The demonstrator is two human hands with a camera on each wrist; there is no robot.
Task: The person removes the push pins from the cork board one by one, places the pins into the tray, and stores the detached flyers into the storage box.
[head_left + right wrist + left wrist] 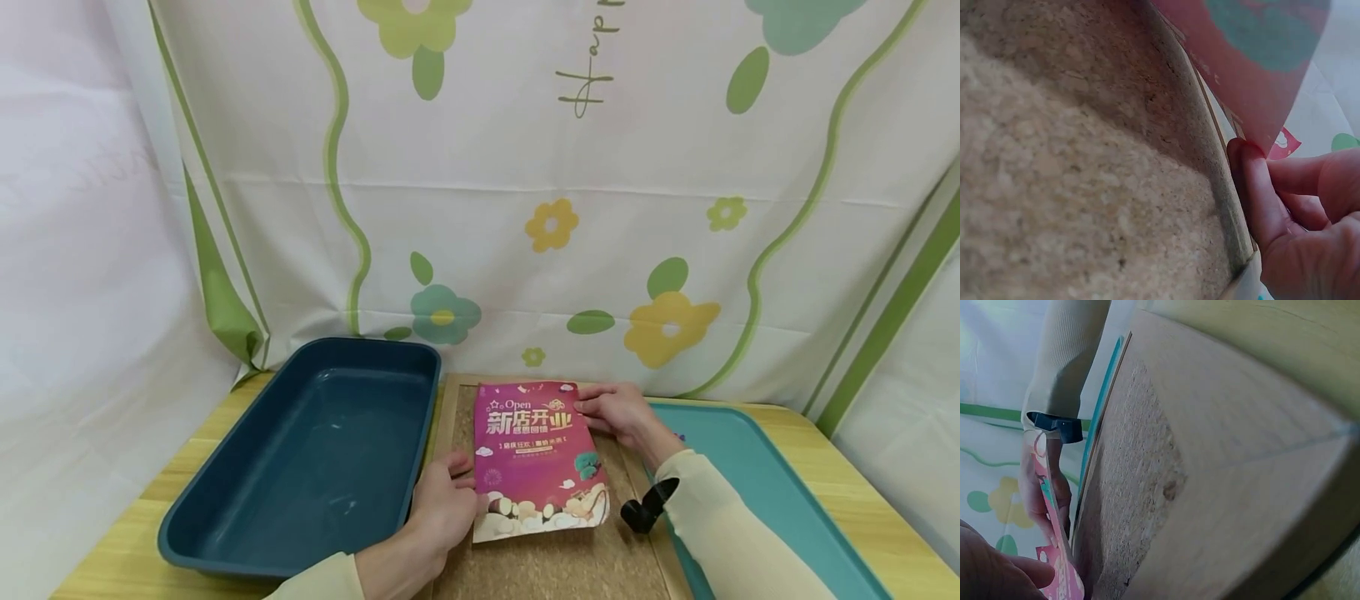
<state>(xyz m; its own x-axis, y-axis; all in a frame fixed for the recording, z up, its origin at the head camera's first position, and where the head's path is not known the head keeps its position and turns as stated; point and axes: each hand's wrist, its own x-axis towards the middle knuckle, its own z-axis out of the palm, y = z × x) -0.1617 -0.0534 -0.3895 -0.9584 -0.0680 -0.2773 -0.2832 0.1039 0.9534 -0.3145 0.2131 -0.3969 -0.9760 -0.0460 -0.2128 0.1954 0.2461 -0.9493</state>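
Observation:
A pink-purple printed flyer (528, 467) is held over a framed cork board (562, 571), its lower right corner curling up. Along its left edge, my left hand (446, 504) grips the paper near the lower part. My right hand (618, 412) pinches the right edge close to the top corner. Seen from the right wrist, the right thumb and fingers (1260, 187) meet on the flyer (1260, 69), just above the board's far edge. In the left wrist view the flyer (1054, 512) stands nearly edge-on beside the cork surface (1129, 469).
On the left stands a deep dark-blue tray (300, 558). A flat teal tray (757, 475) lies at the right, partly under the right forearm. Both rest on a wooden table (900, 508). A flower-printed cloth (480, 250) hangs behind, and a black wrist camera (648, 507) sits at the right wrist.

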